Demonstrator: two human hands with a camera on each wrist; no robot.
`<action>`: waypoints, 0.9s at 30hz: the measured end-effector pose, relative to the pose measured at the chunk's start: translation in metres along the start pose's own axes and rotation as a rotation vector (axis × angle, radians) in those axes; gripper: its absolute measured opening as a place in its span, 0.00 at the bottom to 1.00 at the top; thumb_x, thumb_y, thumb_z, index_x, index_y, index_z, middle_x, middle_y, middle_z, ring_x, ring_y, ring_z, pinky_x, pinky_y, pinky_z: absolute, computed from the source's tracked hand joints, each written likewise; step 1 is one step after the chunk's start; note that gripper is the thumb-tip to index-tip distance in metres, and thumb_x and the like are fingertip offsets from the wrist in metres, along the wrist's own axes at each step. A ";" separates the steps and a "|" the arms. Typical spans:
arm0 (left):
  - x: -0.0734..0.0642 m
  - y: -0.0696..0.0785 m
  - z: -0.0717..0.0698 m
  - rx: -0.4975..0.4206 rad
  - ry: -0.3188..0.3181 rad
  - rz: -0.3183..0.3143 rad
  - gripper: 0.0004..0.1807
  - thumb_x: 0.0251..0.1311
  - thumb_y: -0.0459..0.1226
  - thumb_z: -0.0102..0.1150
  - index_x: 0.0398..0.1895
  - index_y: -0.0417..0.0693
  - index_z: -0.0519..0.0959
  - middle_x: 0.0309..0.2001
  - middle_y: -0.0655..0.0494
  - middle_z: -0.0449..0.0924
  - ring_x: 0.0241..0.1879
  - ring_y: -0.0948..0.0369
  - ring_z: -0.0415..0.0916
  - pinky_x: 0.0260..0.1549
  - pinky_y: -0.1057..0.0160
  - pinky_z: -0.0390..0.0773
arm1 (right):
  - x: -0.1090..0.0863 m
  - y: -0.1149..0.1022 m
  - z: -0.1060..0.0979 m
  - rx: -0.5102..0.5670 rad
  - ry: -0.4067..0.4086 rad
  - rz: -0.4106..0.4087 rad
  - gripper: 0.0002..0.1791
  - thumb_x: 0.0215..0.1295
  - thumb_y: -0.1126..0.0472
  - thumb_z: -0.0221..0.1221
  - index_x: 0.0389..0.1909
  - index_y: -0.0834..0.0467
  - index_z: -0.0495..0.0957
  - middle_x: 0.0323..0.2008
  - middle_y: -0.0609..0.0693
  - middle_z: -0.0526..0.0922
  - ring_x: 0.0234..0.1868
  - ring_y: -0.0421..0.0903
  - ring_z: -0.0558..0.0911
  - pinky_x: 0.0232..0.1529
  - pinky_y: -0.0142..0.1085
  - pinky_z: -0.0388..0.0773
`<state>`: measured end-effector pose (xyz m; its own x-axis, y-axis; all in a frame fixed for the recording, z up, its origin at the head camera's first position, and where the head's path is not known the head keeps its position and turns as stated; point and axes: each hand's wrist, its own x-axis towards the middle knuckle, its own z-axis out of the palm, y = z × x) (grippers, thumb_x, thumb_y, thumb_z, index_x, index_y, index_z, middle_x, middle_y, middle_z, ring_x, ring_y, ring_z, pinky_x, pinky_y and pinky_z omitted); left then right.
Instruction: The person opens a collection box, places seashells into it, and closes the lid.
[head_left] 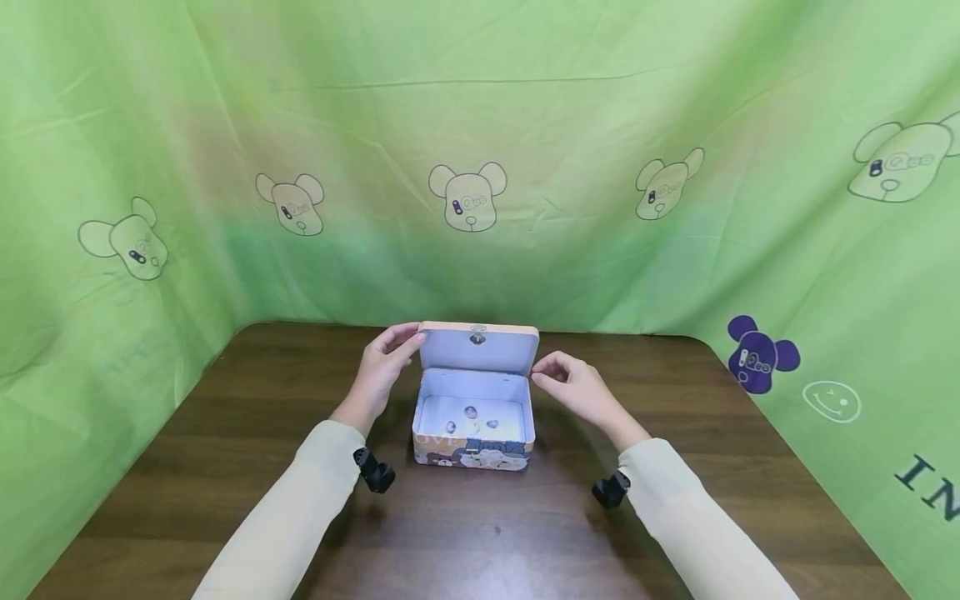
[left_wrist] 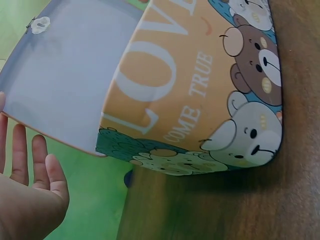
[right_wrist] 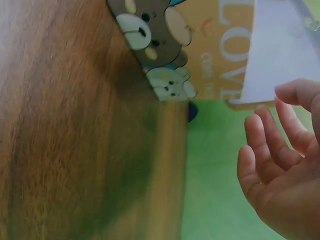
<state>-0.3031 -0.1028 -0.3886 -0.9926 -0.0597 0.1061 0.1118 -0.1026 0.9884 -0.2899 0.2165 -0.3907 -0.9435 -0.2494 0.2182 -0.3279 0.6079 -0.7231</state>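
A rectangular tin box [head_left: 474, 452] with cartoon bears and the word LOVE on its front stands on the table, its lid [head_left: 480, 350] raised at the back. Several small roundish, dark-rimmed things lie on the pale floor inside, too small to make out. My left hand [head_left: 381, 367] pinches the lid's left edge near its top corner; the left wrist view has the thumb tip on the inner face and the other fingers outside. On the other side, my right hand [head_left: 573, 385] has thumb and forefinger at the lid's right edge, low down, the remaining fingers loosely bent.
The brown wooden table [head_left: 247, 467] has rounded far corners. Behind and beside it hangs a green cloth [head_left: 375, 275] printed with bear heads. A small black wrist camera [head_left: 375, 471] sits on the left sleeve, another camera [head_left: 611, 490] on the right.
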 end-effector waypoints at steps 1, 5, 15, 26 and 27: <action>-0.001 0.000 -0.001 0.005 -0.002 -0.002 0.20 0.66 0.40 0.66 0.58 0.43 0.80 0.53 0.55 0.79 0.50 0.60 0.75 0.51 0.55 0.72 | -0.002 -0.002 0.000 -0.002 -0.012 -0.007 0.08 0.68 0.57 0.64 0.42 0.57 0.83 0.36 0.49 0.84 0.36 0.45 0.78 0.39 0.38 0.74; -0.005 -0.001 -0.003 0.025 -0.012 -0.002 0.20 0.66 0.40 0.66 0.59 0.43 0.80 0.54 0.53 0.79 0.51 0.60 0.75 0.52 0.54 0.73 | -0.006 -0.015 0.002 0.028 -0.071 -0.042 0.10 0.68 0.56 0.64 0.43 0.58 0.85 0.34 0.48 0.84 0.35 0.44 0.79 0.39 0.37 0.75; -0.020 -0.003 -0.013 0.057 -0.080 -0.043 0.21 0.67 0.40 0.65 0.61 0.43 0.78 0.54 0.52 0.79 0.53 0.60 0.77 0.53 0.54 0.73 | -0.011 -0.046 0.023 0.124 -0.189 -0.099 0.18 0.76 0.52 0.56 0.54 0.60 0.83 0.34 0.51 0.86 0.37 0.54 0.84 0.38 0.37 0.77; -0.034 -0.011 -0.022 0.089 -0.142 -0.087 0.23 0.67 0.40 0.64 0.64 0.44 0.76 0.59 0.50 0.77 0.57 0.58 0.74 0.59 0.46 0.68 | -0.015 -0.061 0.044 0.156 -0.248 -0.086 0.20 0.79 0.51 0.49 0.50 0.62 0.82 0.35 0.50 0.87 0.36 0.50 0.84 0.28 0.41 0.77; -0.036 -0.011 -0.023 0.087 -0.149 -0.089 0.24 0.67 0.40 0.64 0.64 0.44 0.76 0.60 0.49 0.76 0.58 0.57 0.73 0.60 0.45 0.67 | -0.015 -0.062 0.045 0.164 -0.253 -0.088 0.20 0.80 0.50 0.48 0.46 0.61 0.83 0.35 0.50 0.86 0.36 0.49 0.83 0.28 0.43 0.78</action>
<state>-0.2679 -0.1223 -0.4057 -0.9952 0.0944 0.0266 0.0254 -0.0142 0.9996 -0.2529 0.1484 -0.3783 -0.8635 -0.4875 0.1292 -0.3759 0.4514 -0.8092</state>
